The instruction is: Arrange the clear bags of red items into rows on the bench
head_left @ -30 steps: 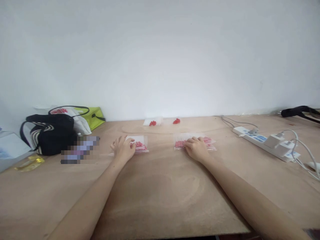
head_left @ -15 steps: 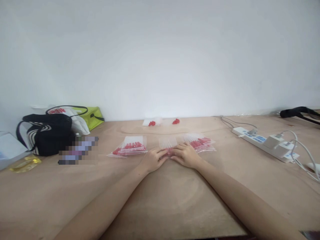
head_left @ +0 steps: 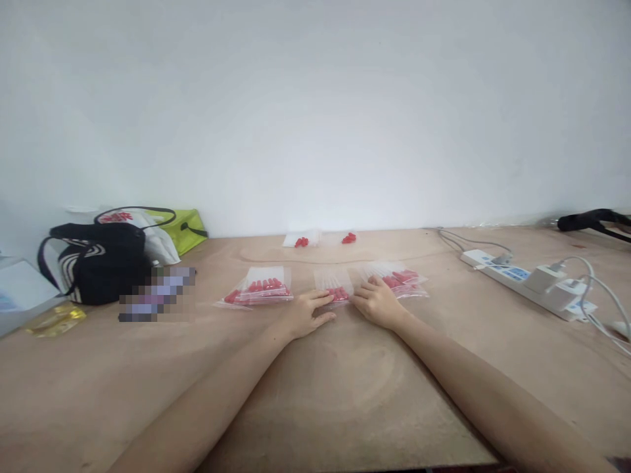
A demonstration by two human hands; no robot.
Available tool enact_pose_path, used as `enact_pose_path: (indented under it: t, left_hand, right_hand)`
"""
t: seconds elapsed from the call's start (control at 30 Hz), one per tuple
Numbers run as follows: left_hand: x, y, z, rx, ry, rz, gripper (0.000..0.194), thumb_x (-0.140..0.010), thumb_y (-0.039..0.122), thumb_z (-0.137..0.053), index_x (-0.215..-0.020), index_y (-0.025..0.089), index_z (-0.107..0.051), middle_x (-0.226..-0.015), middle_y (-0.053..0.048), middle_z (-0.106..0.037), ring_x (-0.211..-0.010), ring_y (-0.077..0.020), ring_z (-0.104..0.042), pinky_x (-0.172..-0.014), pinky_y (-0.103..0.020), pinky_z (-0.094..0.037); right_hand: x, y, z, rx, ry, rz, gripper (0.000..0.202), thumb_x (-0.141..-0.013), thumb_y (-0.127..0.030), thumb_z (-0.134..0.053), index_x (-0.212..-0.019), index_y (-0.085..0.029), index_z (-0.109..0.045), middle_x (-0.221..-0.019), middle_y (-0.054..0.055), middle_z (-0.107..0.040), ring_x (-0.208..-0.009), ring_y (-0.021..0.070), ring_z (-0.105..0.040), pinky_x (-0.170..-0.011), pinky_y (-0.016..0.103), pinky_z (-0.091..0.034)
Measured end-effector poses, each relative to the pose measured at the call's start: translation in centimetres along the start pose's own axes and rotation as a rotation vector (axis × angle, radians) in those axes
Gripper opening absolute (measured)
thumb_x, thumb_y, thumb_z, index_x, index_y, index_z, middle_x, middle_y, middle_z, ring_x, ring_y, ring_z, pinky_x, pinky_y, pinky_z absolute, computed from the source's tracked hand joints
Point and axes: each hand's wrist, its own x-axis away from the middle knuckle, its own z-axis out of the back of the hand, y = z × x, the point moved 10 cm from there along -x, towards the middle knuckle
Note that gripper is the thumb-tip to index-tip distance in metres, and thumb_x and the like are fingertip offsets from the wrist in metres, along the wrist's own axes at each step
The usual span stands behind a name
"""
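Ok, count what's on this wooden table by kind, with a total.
Clear bags of red pieces: 3, left, middle, right
Small red clusters by the wall: 2
Carry bags: 2, black, green
Power strip: 1
Total: 8

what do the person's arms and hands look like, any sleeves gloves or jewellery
Both forearms are bare as far as the frame shows, with no sleeves in view. The left hand and right hand wear no gloves. No watch, bracelet or ring shows, though the picture is too soft to rule out a thin ring.
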Motion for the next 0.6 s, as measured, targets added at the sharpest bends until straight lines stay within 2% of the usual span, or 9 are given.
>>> enact_pose_path:
  t: [0.1,0.27,0.4,0.6]
  left_hand:
    - [0.0,0.3,0.9,-0.079,0.087,-0.034,0.026,-0.079,0.028,-0.047,-0.103,0.019,-0.055,-0.101,-0.004,-0.059,-0.091,-0.0143,-0.056,-0.080,-0.027,-0.047]
    - [0.3,1.9,1.3,-0.322,0.146,-0.220,0.023,-0.082,0.016,-0.038,-0.095,0.016,-0.056,-0.092,-0.004,-0.062,-0.079,-0.0133,-0.060,-0.066,-0.024,-0.051]
    - [0.7,2.7,1.5,-0.454,0.200,-0.346,0.021,-0.083,0.013,-0.037,-0.085,0.014,-0.058,-0.078,-0.003,-0.064,-0.064,-0.0111,-0.060,-0.054,-0.021,-0.050]
    - [0.9,2.9,2.2,-0.457,0.233,-0.391,0.021,-0.082,0.011,-0.037,-0.081,0.014,-0.058,-0.076,-0.003,-0.064,-0.065,-0.0106,-0.060,-0.055,-0.020,-0.049]
  right_hand:
    - [-0.1,0.4,0.1,-0.022,0.033,-0.071,0.022,-0.079,-0.014,-0.042,-0.062,-0.017,-0.055,-0.056,-0.001,-0.053,-0.059,0.0097,-0.040,-0.064,0.028,-0.020]
    - [0.5,1.9,0.3,-0.098,0.058,-0.185,0.021,-0.081,-0.017,-0.041,-0.068,-0.018,-0.058,-0.058,-0.002,-0.056,-0.059,0.0089,-0.042,-0.063,0.027,-0.020]
    - [0.5,1.5,0.7,-0.079,0.068,-0.085,0.022,-0.082,-0.018,-0.040,-0.070,-0.019,-0.058,-0.061,-0.001,-0.056,-0.062,0.0091,-0.042,-0.067,0.028,-0.021]
    - [0.3,0.4,0.6,0.106,0.042,0.071,0.029,-0.081,-0.014,-0.038,-0.056,-0.016,-0.052,-0.053,0.000,-0.050,-0.059,0.0101,-0.038,-0.072,0.030,-0.023]
